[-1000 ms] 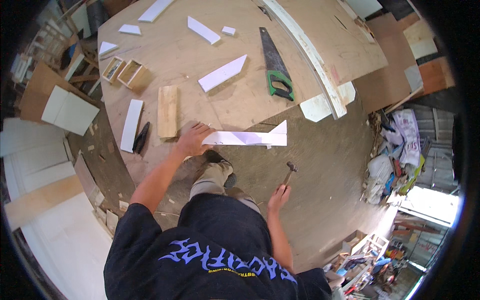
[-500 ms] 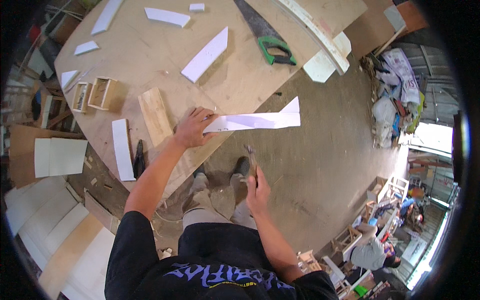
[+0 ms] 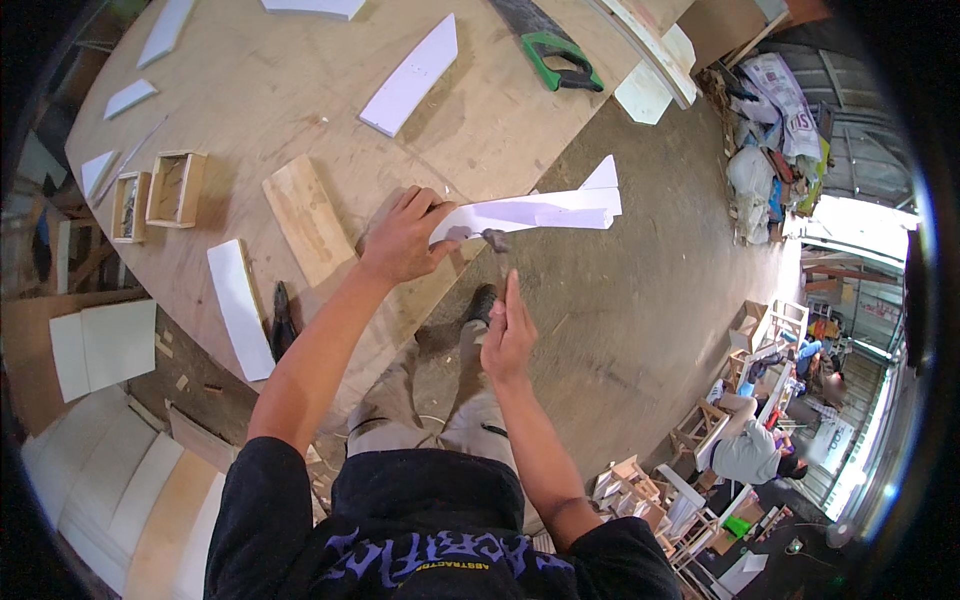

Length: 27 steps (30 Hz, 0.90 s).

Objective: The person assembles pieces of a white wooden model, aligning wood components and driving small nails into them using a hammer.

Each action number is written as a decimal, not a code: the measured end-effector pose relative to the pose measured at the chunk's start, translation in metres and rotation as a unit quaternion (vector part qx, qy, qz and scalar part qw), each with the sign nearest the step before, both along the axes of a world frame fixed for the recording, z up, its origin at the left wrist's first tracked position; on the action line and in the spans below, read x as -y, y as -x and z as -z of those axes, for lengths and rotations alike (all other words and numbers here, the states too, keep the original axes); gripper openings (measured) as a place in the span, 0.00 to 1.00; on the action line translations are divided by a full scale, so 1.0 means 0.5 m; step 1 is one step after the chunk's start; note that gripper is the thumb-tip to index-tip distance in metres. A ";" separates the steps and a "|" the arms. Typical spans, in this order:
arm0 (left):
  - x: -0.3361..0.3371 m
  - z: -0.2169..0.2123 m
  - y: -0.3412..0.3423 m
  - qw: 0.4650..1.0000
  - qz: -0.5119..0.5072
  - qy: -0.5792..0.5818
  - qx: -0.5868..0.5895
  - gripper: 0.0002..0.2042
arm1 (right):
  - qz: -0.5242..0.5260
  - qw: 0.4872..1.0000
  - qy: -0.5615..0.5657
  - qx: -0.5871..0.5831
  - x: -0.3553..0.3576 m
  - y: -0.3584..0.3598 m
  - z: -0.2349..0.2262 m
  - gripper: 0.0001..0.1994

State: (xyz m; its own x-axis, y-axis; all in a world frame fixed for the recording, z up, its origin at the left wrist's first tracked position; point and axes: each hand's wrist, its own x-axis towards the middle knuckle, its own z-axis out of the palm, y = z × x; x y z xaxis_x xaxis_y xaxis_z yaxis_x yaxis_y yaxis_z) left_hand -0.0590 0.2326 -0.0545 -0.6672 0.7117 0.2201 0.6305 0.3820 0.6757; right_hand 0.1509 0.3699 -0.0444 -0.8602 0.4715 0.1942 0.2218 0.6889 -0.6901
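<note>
My left hand [image 3: 405,238] grips the left end of a white-faced joined board piece [image 3: 550,208], pressing it at the table's edge. The piece juts out over the floor and has a pointed end at its far right. In my right hand [image 3: 510,338] is a hammer [image 3: 496,241], held by its handle. Its head is right at the lower edge of the white piece, near my left fingers; whether it touches cannot be made out. A bare wooden block [image 3: 308,222] lies just left of my left hand. Pliers [image 3: 284,322] with dark handles rest beside my left forearm.
On the wooden table [image 3: 250,110] lie several white board strips, one [image 3: 412,75] beyond my hands. A green-handled saw [image 3: 560,62] sits at the far right edge. Two small wooden boxes [image 3: 176,190] stand at the left. Another person [image 3: 748,452] sits at the lower right.
The hammer has moved up from below to the white piece's lower edge. My left hand still holds the piece, which now tilts up slightly toward the right. The view has shifted a little.
</note>
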 end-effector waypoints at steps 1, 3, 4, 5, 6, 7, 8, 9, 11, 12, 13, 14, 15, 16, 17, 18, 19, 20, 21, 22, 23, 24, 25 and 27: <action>0.000 0.002 0.000 1.000 -0.002 -0.003 -0.003 0.28 | 0.010 0.999 0.003 -0.034 0.003 -0.002 0.007 0.24; -0.001 0.005 -0.001 1.000 -0.005 -0.008 -0.010 0.28 | 0.029 0.994 0.008 -0.102 0.009 -0.009 0.020 0.24; -0.001 0.008 -0.001 1.000 -0.008 -0.006 0.002 0.28 | 0.018 0.998 -0.013 -0.067 0.011 -0.002 0.017 0.24; 0.000 0.011 -0.002 1.000 -0.010 -0.004 0.013 0.28 | 0.007 0.999 -0.034 -0.032 0.012 0.009 0.015 0.25; -0.001 0.013 -0.004 1.000 -0.012 -0.002 0.024 0.28 | -0.004 0.998 -0.055 0.004 0.012 0.016 0.013 0.25; -0.007 0.008 -0.002 1.000 -0.007 -0.002 0.013 0.28 | 0.016 0.999 -0.026 -0.019 0.011 0.008 0.022 0.25; -0.009 0.005 -0.003 1.000 -0.004 0.001 0.002 0.27 | 0.036 0.998 0.006 -0.041 0.016 -0.006 0.039 0.25; -0.011 0.003 -0.002 1.000 0.000 0.005 -0.008 0.27 | 0.055 0.996 0.039 -0.063 0.016 -0.018 0.056 0.25; -0.001 0.013 -0.003 1.000 -0.007 0.004 -0.011 0.27 | 0.020 0.998 -0.059 -0.017 0.021 0.004 0.034 0.24; 0.001 0.017 -0.002 1.000 -0.009 0.002 -0.013 0.27 | 0.003 0.994 -0.110 0.006 0.021 0.014 0.025 0.24; 0.000 0.014 -0.004 1.000 -0.010 0.007 -0.008 0.27 | 0.011 0.997 -0.074 0.002 0.020 0.011 0.032 0.25; 0.000 0.011 -0.004 1.000 -0.011 0.012 -0.003 0.27 | 0.019 0.999 -0.037 -0.003 0.019 0.007 0.040 0.25; -0.001 0.007 -0.005 1.000 -0.012 0.017 0.002 0.27 | 0.032 0.999 0.012 -0.018 0.022 -0.002 0.044 0.26; -0.001 0.004 -0.004 1.000 -0.009 0.016 0.001 0.27 | 0.045 0.996 0.061 -0.039 0.025 -0.001 0.048 0.26; -0.003 0.001 -0.003 1.000 -0.006 0.014 0.000 0.27 | 0.063 0.988 0.123 -0.070 0.032 -0.008 0.048 0.27; -0.004 0.000 -0.003 1.000 -0.003 0.013 0.000 0.28 | 0.082 0.974 0.184 -0.101 0.039 -0.012 0.050 0.28; -0.004 0.006 -0.003 1.000 0.001 0.012 -0.007 0.28 | 0.095 0.965 0.233 -0.081 0.044 -0.010 0.047 0.29; -0.004 0.012 -0.001 1.000 0.005 0.011 -0.014 0.28 | 0.108 0.952 0.281 -0.061 0.052 -0.007 0.045 0.29; -0.004 0.017 -0.002 1.000 0.009 0.010 -0.020 0.29 | 0.126 0.931 0.337 -0.057 0.063 -0.006 0.042 0.30; -0.005 0.016 -0.003 0.999 0.011 0.019 -0.027 0.29 | 0.145 0.908 0.390 -0.055 0.072 0.000 0.035 0.31; -0.006 0.015 -0.003 0.999 0.015 0.028 -0.035 0.29 | 0.170 0.873 0.451 -0.071 0.090 0.008 0.025 0.31; -0.007 0.013 -0.002 0.998 0.019 0.038 -0.042 0.30 | 0.194 0.834 0.510 -0.086 0.108 0.017 0.015 0.32; -0.004 0.012 -0.002 0.998 0.016 0.044 -0.040 0.30 | 0.203 0.816 0.535 -0.081 0.127 0.024 0.006 0.32; -0.005 0.011 -0.003 0.998 0.017 0.052 -0.034 0.31 | 0.226 0.779 0.581 -0.073 0.162 0.036 -0.007 0.33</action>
State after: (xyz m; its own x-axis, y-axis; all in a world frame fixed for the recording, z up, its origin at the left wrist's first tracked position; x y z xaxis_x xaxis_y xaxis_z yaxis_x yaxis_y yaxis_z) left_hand -0.0573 0.2351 -0.0599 -0.6286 0.7549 0.1869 0.6869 0.4263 0.5885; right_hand 0.1328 0.2890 -0.0410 -0.5637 0.6509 -0.5086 0.1207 -0.5442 -0.8302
